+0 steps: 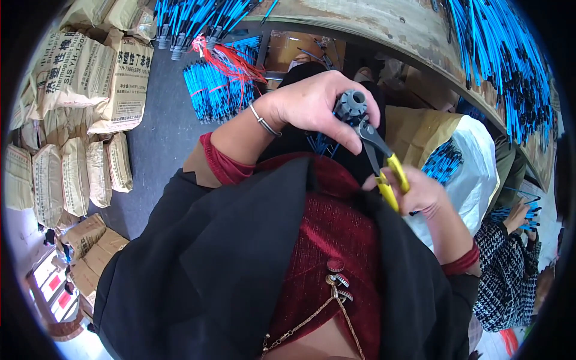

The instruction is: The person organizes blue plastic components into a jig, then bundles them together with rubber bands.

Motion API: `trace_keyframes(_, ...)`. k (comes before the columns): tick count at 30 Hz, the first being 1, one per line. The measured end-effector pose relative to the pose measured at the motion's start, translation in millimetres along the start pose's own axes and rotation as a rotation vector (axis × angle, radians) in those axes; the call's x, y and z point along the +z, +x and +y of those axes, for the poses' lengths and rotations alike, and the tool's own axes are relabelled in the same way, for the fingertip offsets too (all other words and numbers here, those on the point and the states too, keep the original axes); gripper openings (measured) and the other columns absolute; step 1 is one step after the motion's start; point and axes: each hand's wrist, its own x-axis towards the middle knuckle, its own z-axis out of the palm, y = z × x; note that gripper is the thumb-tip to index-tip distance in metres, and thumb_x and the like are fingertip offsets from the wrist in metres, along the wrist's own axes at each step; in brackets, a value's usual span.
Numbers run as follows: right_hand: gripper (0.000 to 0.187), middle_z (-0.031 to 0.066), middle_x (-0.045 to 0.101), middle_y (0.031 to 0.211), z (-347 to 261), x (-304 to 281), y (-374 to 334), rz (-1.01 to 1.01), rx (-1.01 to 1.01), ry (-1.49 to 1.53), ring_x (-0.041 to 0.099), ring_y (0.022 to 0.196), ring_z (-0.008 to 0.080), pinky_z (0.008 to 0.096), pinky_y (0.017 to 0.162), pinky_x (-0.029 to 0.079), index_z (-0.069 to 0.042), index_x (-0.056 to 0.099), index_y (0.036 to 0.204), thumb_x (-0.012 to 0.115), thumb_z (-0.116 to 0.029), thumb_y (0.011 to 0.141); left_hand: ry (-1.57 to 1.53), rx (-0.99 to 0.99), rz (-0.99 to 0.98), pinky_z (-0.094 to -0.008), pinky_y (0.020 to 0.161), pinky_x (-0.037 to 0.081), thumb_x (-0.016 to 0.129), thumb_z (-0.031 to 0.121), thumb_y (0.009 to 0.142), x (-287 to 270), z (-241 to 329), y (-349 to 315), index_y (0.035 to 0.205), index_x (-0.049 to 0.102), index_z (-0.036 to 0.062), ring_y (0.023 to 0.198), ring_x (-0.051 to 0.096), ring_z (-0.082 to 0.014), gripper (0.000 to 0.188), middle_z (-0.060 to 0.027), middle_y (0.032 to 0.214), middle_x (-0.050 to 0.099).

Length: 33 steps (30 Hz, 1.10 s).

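My left hand (318, 108) is closed around a dark grey, ridged cylinder (353, 107) with a round hole in its end. What exactly this part is, I cannot make out. Pliers with yellow handles (397, 174) are gripped in my right hand (423, 193), a little lower and to the right. Their dark jaws (367, 133) reach up to the lower side of the cylinder, by my left fingers. Whether the jaws bite on anything is hidden. Below my left hand, some thin blue sticks (321, 144) show over my dark lap.
Banded bundles of blue-and-black sticks (219, 90) and red strands (234, 63) lie ahead on the left. A wooden bench (384, 24) holds more sticks (510, 66). Right of me stands a white-lined sack (480, 150). Paper sacks (75, 72) line the left; another person's hand (517, 217) holds sticks.
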Motion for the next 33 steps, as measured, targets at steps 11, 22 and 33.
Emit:
trace_keyframes(11,0.07,0.0024,0.06,0.091,-18.4,-5.8,-6.8,0.632,-0.54,-1.181,0.058,0.081,0.0115,0.0222,0.069,0.045,0.002,0.05,0.117,0.081,-0.025,0.061,-0.057,-0.027,0.127,-0.0222,0.065,0.044,0.079,0.012,0.063,-1.2,-8.0,-7.2,0.087,0.063,0.0033,0.069,0.054,-0.0067,0.031,0.0012,0.075,0.061)
trace_keyframes(22,0.08,0.0135,0.053,0.11,7.3,-2.3,7.6,0.238,-0.406,-0.09,0.053,0.1,0.0214,0.031,0.089,0.04,0.001,0.034,0.132,0.077,-0.021,0.067,0.031,-0.052,0.235,-0.0212,0.065,0.043,0.079,0.016,0.067,5.1,-5.1,-3.9,0.086,0.062,0.0035,0.068,0.052,-0.0055,0.029,0.0014,0.074,0.06)
trace_keyframes(33,0.043,0.016,0.059,0.089,-31.2,13.7,-4.9,0.518,-0.26,-0.792,0.057,0.084,0.0326,0.0344,0.081,0.044,0.002,0.046,0.121,0.055,-0.002,0.079,0.014,-0.054,0.234,-0.0213,0.064,0.043,0.078,0.016,0.068,6.6,-4.3,-2.2,0.083,0.061,0.0041,0.067,0.051,-0.0053,0.026,0.0018,0.072,0.059)
